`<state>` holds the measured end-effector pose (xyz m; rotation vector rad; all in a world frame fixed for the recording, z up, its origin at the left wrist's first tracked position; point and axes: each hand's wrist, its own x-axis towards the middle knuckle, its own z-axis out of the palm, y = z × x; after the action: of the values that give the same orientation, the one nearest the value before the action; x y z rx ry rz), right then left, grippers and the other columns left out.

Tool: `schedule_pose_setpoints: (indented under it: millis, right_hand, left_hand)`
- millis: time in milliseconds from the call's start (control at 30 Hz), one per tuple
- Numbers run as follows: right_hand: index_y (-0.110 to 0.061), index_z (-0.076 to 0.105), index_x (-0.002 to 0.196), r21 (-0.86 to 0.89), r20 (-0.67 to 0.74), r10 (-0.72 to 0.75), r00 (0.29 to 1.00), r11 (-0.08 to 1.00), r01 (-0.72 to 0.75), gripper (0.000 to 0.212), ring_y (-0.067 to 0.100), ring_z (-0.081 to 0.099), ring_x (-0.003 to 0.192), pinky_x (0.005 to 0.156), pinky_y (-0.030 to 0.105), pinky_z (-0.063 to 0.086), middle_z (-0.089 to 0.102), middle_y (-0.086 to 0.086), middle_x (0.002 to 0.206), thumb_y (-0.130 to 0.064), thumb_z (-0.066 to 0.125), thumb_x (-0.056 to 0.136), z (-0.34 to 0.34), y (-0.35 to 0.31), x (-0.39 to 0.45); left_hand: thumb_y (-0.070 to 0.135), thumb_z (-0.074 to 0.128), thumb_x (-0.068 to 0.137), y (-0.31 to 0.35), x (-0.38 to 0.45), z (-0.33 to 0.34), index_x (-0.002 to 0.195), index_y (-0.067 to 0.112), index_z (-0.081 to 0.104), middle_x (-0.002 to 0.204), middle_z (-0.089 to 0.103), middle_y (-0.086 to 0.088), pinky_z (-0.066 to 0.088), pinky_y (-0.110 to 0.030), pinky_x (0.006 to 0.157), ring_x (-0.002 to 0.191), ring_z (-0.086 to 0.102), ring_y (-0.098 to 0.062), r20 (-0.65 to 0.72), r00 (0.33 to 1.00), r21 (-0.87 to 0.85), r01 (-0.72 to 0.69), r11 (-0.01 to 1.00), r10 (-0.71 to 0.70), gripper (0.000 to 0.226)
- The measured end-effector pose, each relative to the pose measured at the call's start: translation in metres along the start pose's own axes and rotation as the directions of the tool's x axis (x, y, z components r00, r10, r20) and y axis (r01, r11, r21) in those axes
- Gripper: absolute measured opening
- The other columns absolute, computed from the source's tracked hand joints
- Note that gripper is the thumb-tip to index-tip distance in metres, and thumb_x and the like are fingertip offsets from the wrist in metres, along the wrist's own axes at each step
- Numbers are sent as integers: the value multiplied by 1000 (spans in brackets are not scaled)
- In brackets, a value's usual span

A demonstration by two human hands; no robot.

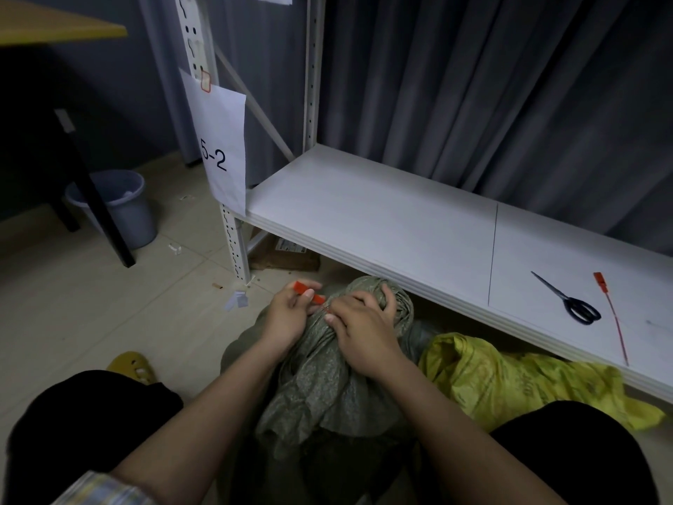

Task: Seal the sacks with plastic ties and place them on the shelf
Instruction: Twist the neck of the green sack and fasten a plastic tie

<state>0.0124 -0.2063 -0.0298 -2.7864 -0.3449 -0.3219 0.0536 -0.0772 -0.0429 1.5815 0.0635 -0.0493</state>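
Observation:
A grey-green sack (327, 388) stands on the floor between my knees, its neck bunched together at the top. My right hand (360, 329) grips that gathered neck just below the twisted end. My left hand (291, 315) pinches the head of a red plastic tie (307, 291) right beside the neck; the tie's thin tail is hidden between my hands. A yellow sack (510, 380) lies crumpled on the floor to the right, partly under the white shelf (382, 220). On that shelf, at the right, rests a second red tie (615, 318).
Black-handled scissors (571, 302) lie on the shelf next to the spare tie. A paper sign marked 5-2 (222, 147) hangs on the shelf post. A grey bucket (120, 205) stands by a black table leg (94, 198) at the left. A cardboard box (284, 255) sits under the shelf.

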Motion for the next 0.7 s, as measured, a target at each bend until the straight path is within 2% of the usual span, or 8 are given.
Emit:
schedule_pose_setpoints:
  millis: [133,200,333,433,567,700]
  right_hand:
    - [-26,62,95,13,56,129,990,991,-130,21,15,36,123,106,39,-15,58,-9,115,-34,42,95,2,-3,9]
    - [-26,62,92,18,83,166,983,986,-168,21,16,35,123,105,38,-17,56,-7,113,-34,43,94,4,-3,14]
    - [-27,61,85,40,94,167,981,984,-172,19,15,34,122,103,37,-18,55,-9,110,-34,45,92,4,-2,17]
    - [-29,62,88,38,108,158,981,986,-163,19,14,33,121,103,38,-20,53,-10,110,-34,45,92,3,-4,15]
    - [-28,60,81,31,109,172,979,984,-176,18,15,34,120,104,39,-20,53,-10,107,-33,46,91,4,-7,15]
    - [-29,59,81,63,97,185,978,980,-191,20,14,33,120,105,39,-19,53,-11,106,-36,45,92,6,-8,13]
  left_hand:
    - [0,41,97,-3,-4,-1,109,-5,56,88,62,-13,50,-8,67,70,63,-4,37,999,4,-29,1000,28,20]
    - [0,40,97,-4,-5,-4,111,-8,56,92,62,-16,50,-7,68,73,63,-6,49,998,23,-47,999,46,23]
    - [4,37,99,-3,-6,-8,114,-4,56,88,64,-10,49,-6,69,67,65,5,100,995,-21,-4,1000,6,26]
    - [6,35,100,-2,-4,-12,115,-1,55,88,65,-11,51,-8,70,65,66,3,137,990,-85,49,995,-37,26]
    - [5,41,98,0,-3,-15,95,6,51,74,68,-6,54,-13,66,64,68,-7,144,988,-179,86,980,-61,11]
    - [5,42,97,0,-2,-16,84,11,45,71,67,-8,56,-16,66,61,68,-6,138,988,-192,101,976,-75,14]
